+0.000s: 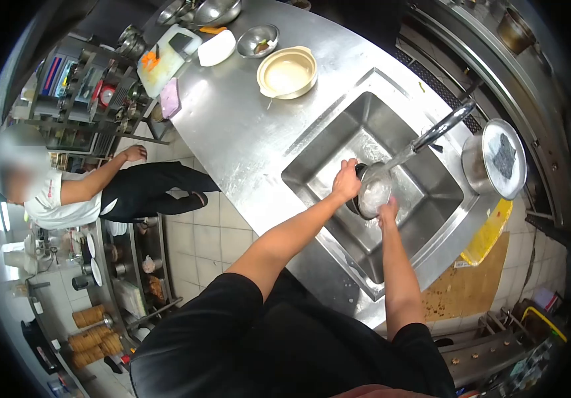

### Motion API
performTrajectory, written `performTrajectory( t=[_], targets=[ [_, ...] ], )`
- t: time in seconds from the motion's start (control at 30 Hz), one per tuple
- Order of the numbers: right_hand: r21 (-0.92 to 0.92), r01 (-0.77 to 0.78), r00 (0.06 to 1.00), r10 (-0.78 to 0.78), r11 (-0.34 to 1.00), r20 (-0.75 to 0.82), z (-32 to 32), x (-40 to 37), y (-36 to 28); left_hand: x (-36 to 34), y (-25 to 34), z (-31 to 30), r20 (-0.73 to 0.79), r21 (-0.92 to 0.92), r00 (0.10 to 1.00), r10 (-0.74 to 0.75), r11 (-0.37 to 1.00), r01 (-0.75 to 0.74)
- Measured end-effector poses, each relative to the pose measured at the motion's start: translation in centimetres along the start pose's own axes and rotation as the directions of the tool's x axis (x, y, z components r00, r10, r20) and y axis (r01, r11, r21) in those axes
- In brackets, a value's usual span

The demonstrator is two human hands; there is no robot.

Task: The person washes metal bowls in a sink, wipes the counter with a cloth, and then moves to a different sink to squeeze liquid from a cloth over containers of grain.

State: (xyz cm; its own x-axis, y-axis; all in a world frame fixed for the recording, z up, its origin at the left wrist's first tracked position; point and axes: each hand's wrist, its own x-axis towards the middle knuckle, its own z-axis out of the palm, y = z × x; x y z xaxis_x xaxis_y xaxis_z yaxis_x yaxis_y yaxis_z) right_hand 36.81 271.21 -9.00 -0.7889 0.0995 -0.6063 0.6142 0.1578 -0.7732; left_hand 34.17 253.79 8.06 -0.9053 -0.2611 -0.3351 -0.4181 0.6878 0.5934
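Over the steel sink (312, 189), I hold a dark-edged round bowl (375, 192) tilted under running water. My left hand (347, 179) grips its left edge, with fingers curled over the rim. At the lower right edge, my right hand (388, 211) is closed on the same bowl. A curved metal faucet (446, 126) reaches in from the upper right, and its water stream (401, 158) falls into the bowl. Water and glare blur the bowl's inside.
A cream clay pot (310, 78), a metal bowl (259, 33), a white container (217, 49) and a cutting board (169, 73) stand on the steel counter (225, 126). Right of the sink is a large pot (474, 162). At left, another person (79, 192) stands near shelves.
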Motion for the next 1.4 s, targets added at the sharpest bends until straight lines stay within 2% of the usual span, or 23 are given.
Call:
performTrajectory(
  t=[0.07,0.13,0.2,0.27,0.3,0.33,0.4,0.43,0.5,0.53,0.6,0.63,0.73,0.8,0.83,0.93,0.97,1.03,1.13,1.2,1.3,1.33,1.4],
  targets=[
    [0.205,0.003,0.993,0.021,0.979,-0.115,1.3,-2.0,-1.0,0.1,1.5,-1.1,0.05,-0.118,0.996,0.079,0.99,-0.073],
    [0.112,0.068,0.996,-0.061,0.991,-0.063,1.9,-0.4,2.0,0.0,3.0,-1.5,0.072,-0.086,0.997,0.027,0.996,-0.02],
    [0.418,-0.05,0.988,0.106,0.907,-0.111,2.8,-0.6,2.4,0.1,3.6,-1.2,0.178,0.223,0.964,0.197,0.946,-0.235],
    [0.385,-0.043,0.994,0.077,0.922,-0.072,2.3,-2.6,0.9,0.6,2.2,0.7,0.137,0.245,0.947,0.291,0.916,-0.317],
    [-0.258,0.157,0.987,-0.143,0.953,0.073,1.8,-2.9,1.7,0.6,1.4,1.3,0.134,0.281,0.926,0.352,0.883,-0.377],
    [-0.746,0.382,0.924,-0.222,0.545,0.311,1.0,-3.0,2.2,0.5,1.0,1.9,0.13,0.317,0.899,0.418,0.842,-0.437],
    [-0.83,0.5,0.845,0.072,0.247,0.53,-0.7,-7.8,-4.1,-0.1,-0.8,1.8,0.158,0.331,0.874,0.459,0.81,-0.485],
    [-0.836,0.502,0.849,0.061,0.223,0.526,-1.4,-7.8,-3.3,-0.1,-2.4,2.0,0.159,0.36,0.857,0.49,0.78,-0.513],
    [-0.438,0.306,0.768,0.052,0.845,0.638,-2.9,-6.6,0.9,-1.0,-3.8,0.1,0.165,0.352,0.821,0.547,0.745,-0.567],
    [-0.457,0.309,0.771,0.062,0.834,0.634,-3.5,-8.2,-0.7,-1.9,-3.8,-1.4,0.171,0.314,0.798,0.578,0.736,-0.6],
    [-0.759,0.586,0.809,-0.263,0.285,0.526,-2.9,-14.2,-7.5,-2.4,-4.8,-2.3,0.177,0.268,0.798,0.576,0.752,-0.602],
    [-0.7,0.544,0.838,-0.341,0.463,0.426,-1.6,-15.3,-9.3,-2.7,-5.0,-3.1,0.189,0.275,0.76,0.622,0.709,-0.649],
    [-0.693,0.625,0.753,-0.509,0.359,0.416,3.3,-18.3,-18.3,-3.4,-4.3,-4.8,0.229,0.288,0.713,0.663,0.653,-0.7],
    [-0.635,0.682,0.668,-0.663,0.363,0.338,7.3,-17.2,-22.6,-4.1,-4.4,-5.3,-0.117,-0.073,0.796,0.594,0.794,-0.603],
    [-0.561,0.691,0.678,-0.679,0.456,0.283,9.5,-15.4,-24.5,-3.9,-4.9,-6.4,0.135,0.262,0.757,0.64,0.713,-0.65],
    [-0.362,0.616,0.783,-0.596,0.7,0.181,14.7,-11.7,-31.7,-3.9,-6.2,-8.3,0.167,0.176,0.71,0.685,0.687,-0.705],
    [-0.398,0.625,0.768,-0.621,0.671,0.16,15.9,-10.1,-33.6,-4.3,-6.2,-9.3,0.191,0.185,0.702,0.687,0.677,-0.713],
    [-0.675,0.618,0.54,-0.842,0.402,-0.008,18.2,-7.1,-37.1,-4.2,-7.1,-9.7,0.158,0.096,0.697,0.7,0.691,-0.716],
    [-0.727,0.667,0.387,-0.91,0.165,0.149,21.7,-2.6,-42.9,-3.9,-8.4,-9.7,0.082,0.006,0.701,0.709,0.703,-0.711],
    [-0.674,0.696,0.512,-0.829,0.245,0.227,24.3,0.2,-46.0,-4.3,-8.4,-10.1,0.042,-0.049,0.701,0.712,0.702,-0.71],
    [-0.855,0.502,0.684,-0.664,0.126,0.303,29.0,0.6,-49.4,-3.8,-8.4,-9.3,0.102,-0.092,0.706,0.701,0.713,-0.695],
    [-0.838,0.366,0.817,-0.572,0.404,0.08,30.6,5.3,-49.8,-3.8,-8.4,-9.6,0.111,-0.106,0.705,0.701,0.714,-0.692],
    [-0.805,0.409,0.808,-0.581,0.429,0.101,33.6,7.2,-50.2,-3.8,-8.2,-11.1,0.116,-0.071,0.696,0.709,0.705,-0.706]
  ],
)
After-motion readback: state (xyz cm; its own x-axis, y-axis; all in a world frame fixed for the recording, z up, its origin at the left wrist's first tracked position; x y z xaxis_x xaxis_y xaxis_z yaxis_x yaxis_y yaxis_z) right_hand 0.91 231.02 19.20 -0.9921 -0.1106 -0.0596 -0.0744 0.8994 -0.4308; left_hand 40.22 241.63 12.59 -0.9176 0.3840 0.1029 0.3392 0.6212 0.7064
